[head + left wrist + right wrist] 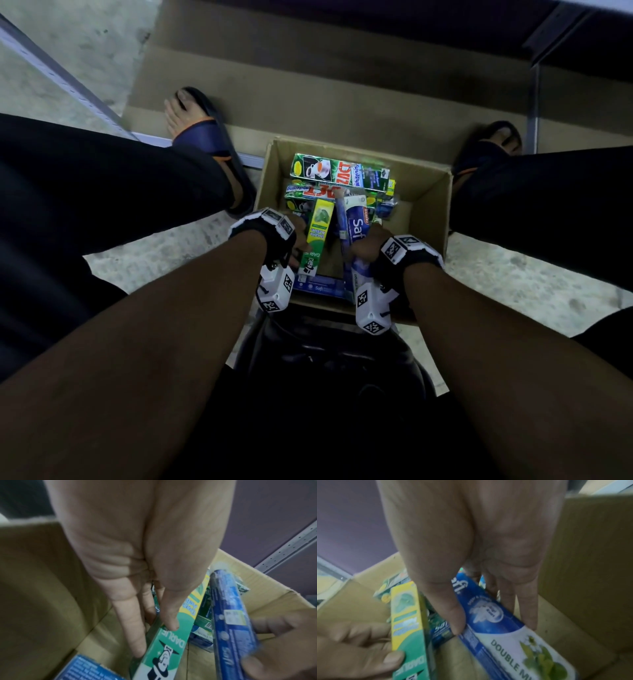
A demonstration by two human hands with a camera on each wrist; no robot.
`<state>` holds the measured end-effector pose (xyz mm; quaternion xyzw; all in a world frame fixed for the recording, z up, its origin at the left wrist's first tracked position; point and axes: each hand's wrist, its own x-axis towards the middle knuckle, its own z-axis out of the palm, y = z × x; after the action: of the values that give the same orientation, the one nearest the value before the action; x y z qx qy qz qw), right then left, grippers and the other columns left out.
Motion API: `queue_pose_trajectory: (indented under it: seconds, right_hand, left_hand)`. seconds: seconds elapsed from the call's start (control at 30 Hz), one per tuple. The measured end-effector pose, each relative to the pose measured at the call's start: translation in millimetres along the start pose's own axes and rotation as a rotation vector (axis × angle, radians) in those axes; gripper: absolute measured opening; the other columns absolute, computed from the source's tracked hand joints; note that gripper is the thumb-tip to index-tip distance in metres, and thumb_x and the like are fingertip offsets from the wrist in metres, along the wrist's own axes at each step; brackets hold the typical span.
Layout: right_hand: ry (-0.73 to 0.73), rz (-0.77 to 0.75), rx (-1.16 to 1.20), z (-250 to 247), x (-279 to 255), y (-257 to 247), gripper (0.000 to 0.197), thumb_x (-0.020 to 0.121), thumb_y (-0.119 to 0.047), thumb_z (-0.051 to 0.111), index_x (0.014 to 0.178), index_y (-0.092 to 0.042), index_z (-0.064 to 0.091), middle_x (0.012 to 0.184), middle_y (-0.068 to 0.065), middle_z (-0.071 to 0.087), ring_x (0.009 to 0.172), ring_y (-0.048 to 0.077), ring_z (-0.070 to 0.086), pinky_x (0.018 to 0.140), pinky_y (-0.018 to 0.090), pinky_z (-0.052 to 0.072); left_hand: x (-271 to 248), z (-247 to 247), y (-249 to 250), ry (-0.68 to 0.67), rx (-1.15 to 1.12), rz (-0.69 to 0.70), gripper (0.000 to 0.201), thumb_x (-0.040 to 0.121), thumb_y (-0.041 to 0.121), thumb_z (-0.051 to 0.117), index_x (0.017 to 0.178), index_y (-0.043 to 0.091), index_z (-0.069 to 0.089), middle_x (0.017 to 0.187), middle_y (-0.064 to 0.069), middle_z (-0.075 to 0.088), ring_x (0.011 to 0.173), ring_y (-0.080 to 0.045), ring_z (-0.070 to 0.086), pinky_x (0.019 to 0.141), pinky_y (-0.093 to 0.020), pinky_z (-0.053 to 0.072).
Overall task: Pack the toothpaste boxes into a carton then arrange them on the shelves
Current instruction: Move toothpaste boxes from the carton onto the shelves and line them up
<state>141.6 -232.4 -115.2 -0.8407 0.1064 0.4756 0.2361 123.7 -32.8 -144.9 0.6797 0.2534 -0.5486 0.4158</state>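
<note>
Inside the carton [431, 205], the left hand [298, 240] pinches a green toothpaste box [317, 236]. Beside it, the right hand [368, 245] pinches a blue toothpaste box [358, 226]. More boxes lie underneath.

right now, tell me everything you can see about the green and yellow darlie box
The Darlie box is a long, slim printed cardboard pack, green at the logo end with a top-hatted figure, yellow at the far end with a mint leaf and "Double Action". The left hand pinches it, thumb on its face, fingers behind. It sits tilted over the open carton, above other toothpaste boxes.
</note>
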Motion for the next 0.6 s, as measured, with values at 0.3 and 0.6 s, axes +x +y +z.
queue_pose_trajectory:
  seconds: [0.3, 0.6]
  right_hand:
    - [0.014, -0.073, 0.151, -16, -17, 5, 0.031, 0.071, -0.009, 0.081, 0.095, -0.011, 0.062, 0.096, 0.015, 0.066, 0.084, 0.030, 0.062, 0.070, 0.037, 0.051]
    - [0.153, -0.162, 0.281, -39, -46, -3, 0.045, 0.059, -0.001, 0.084, 0.099, -0.006, 0.063, 0.082, 0.017, 0.072, 0.069, 0.027, 0.064, 0.060, 0.036, 0.051]
  left_hand:
    - [-19, -2, 9, 0.141, 0.080, 0.102, 0.029, 0.090, 0.008, 0.067, 0.117, 0.012, 0.058, 0.115, -0.015, 0.068, 0.100, -0.031, 0.069, 0.088, -0.049, 0.058]
    - [-66, 6, 25, 0.286, -0.018, 0.348, 0.026, 0.087, -0.003, 0.069, 0.090, 0.017, 0.052, 0.097, -0.010, 0.057, 0.089, -0.026, 0.064, 0.081, -0.043, 0.060]
